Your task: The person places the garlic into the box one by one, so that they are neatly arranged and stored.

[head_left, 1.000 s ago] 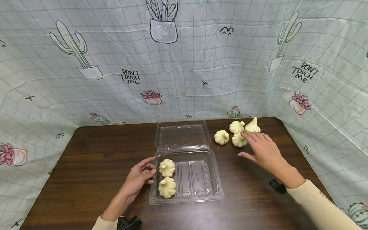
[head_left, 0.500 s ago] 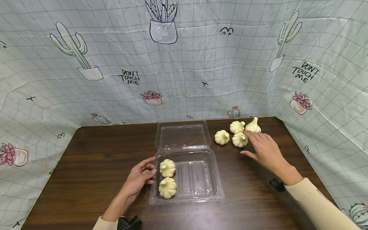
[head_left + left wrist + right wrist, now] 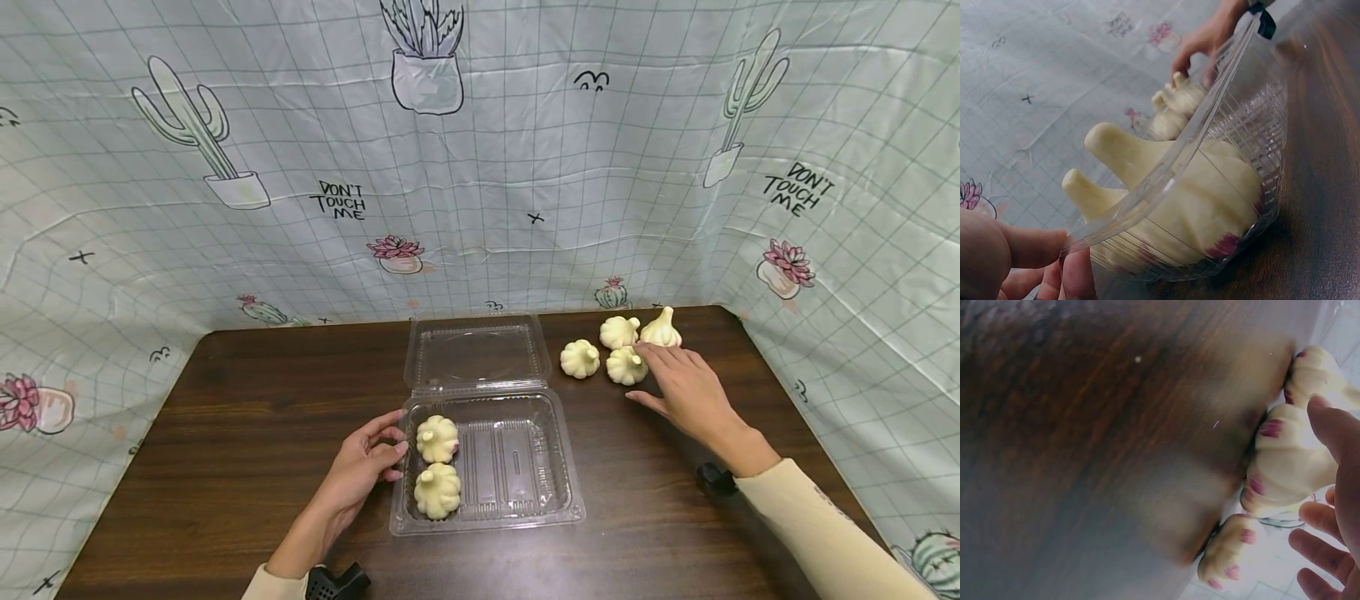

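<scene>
My left hand [image 3: 363, 458] pinches the left rim of a clear plastic clamshell container [image 3: 517, 454] between thumb and fingers. Along that side, inside the base, sit two garlic bulbs, a rear one [image 3: 437, 439] and a front one [image 3: 438, 491]. My right hand [image 3: 686, 396] is spread at a small group of garlic bulbs, its thumb and fingertips beside the closest bulb [image 3: 626, 366]. In the right wrist view the thumb [image 3: 1335, 428] overlaps a pink-marked garlic bulb [image 3: 1288, 459], and the other fingers are apart with nothing gripped.
Around that bulb stand three more: a left bulb [image 3: 580, 359], a back bulb [image 3: 618, 332] and an upright bulb [image 3: 662, 329] at the right. The container's lid [image 3: 480, 354] lies folded back on the dark wooden table [image 3: 247, 433]. Printed cloth [image 3: 480, 183] hangs around it.
My right hand has shifted slightly right, uncovering more of the closest garlic bulb, and is now nearly still. My left hand stays at the container's rim.
</scene>
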